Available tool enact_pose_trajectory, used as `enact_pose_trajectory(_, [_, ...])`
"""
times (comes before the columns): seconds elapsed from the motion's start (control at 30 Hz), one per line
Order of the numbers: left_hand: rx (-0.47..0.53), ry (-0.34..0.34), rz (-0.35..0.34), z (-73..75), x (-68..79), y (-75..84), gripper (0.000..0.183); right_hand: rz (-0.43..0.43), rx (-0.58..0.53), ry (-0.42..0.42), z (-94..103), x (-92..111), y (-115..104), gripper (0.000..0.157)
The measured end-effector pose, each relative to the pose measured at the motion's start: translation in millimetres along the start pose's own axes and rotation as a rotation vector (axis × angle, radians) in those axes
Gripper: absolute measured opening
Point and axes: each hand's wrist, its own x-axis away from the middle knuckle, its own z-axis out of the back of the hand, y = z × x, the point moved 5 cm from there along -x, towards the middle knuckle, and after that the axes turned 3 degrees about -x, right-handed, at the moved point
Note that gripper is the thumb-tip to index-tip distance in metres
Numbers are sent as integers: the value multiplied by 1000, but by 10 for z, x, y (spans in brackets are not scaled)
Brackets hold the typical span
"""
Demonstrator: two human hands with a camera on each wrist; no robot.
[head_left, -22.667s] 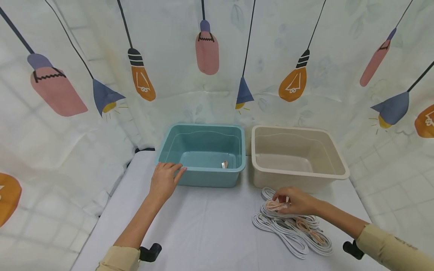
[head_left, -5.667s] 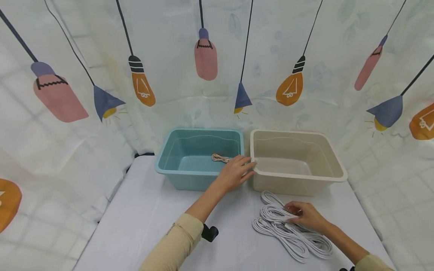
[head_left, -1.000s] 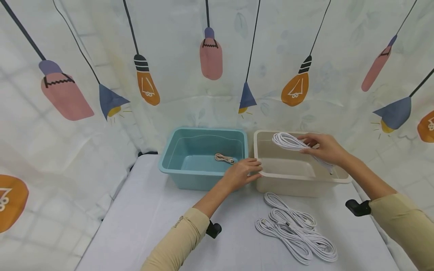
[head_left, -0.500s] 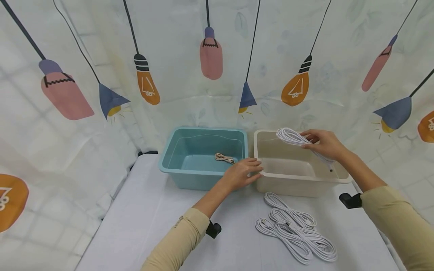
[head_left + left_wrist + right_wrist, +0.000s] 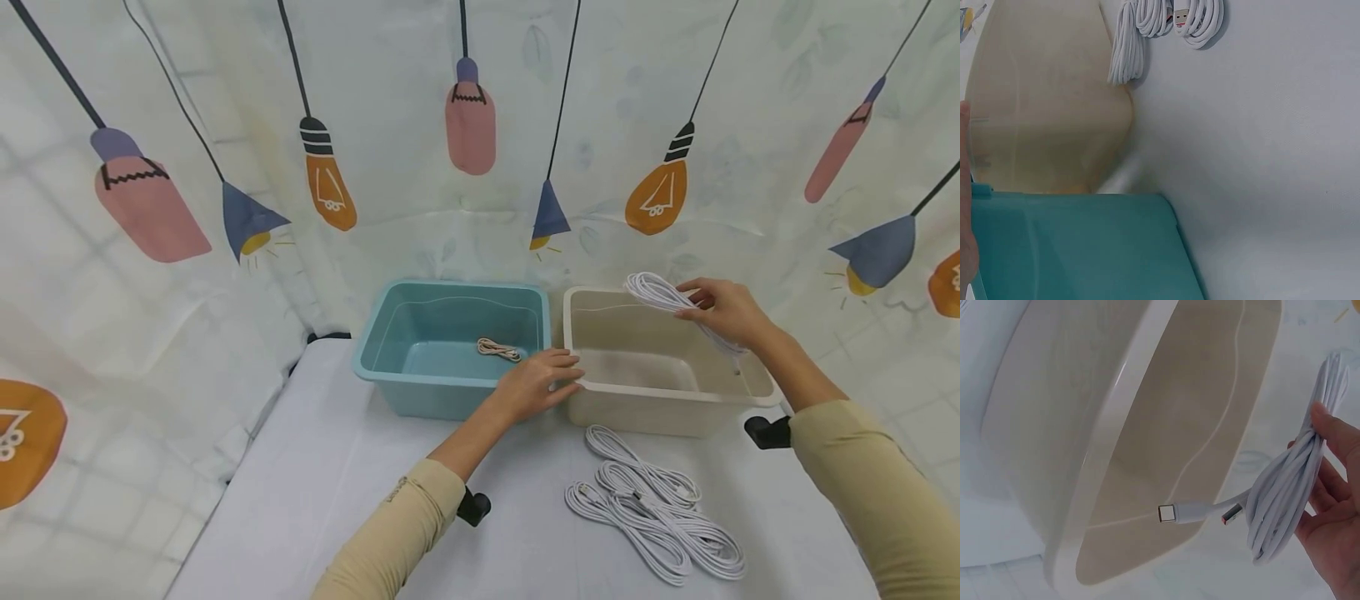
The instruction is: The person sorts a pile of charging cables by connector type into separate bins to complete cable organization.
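Note:
My right hand (image 5: pixel 723 312) pinches a coiled white USB cable (image 5: pixel 654 290) above the beige bin (image 5: pixel 637 412). In the right wrist view, the cable's two metal plugs (image 5: pixel 1167 514) dangle toward the bin's opening, and the thumb and fingers of my right hand (image 5: pixel 1335 506) press on the coil's middle. My left hand (image 5: pixel 534 385) rests across the neighbouring rims of the teal bin (image 5: pixel 435 400) and the beige bin, fingers extended. A small tan coiled cable (image 5: pixel 498 350) lies on the teal bin's floor. No cable shows inside the beige bin.
Several coiled white cables (image 5: pixel 667 521) lie heaped on the white tabletop (image 5: pixel 480 525) before the beige bin. In the left wrist view, a white cable with a USB plug (image 5: pixel 1181 19) shows at the top. A patterned curtain (image 5: pixel 405 167) stands behind the bins.
Tan cables have left the heap, and my left hand has shifted right to between the bins. My right hand lifted a white coil from the heap, lately rising slightly, rightward, over the beige bin.

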Motion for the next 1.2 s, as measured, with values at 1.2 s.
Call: enact_pose_trajectory(1.2, [-4,-25,1,-10,0,-9,29,94,-142,222,-229,504,-188,36])
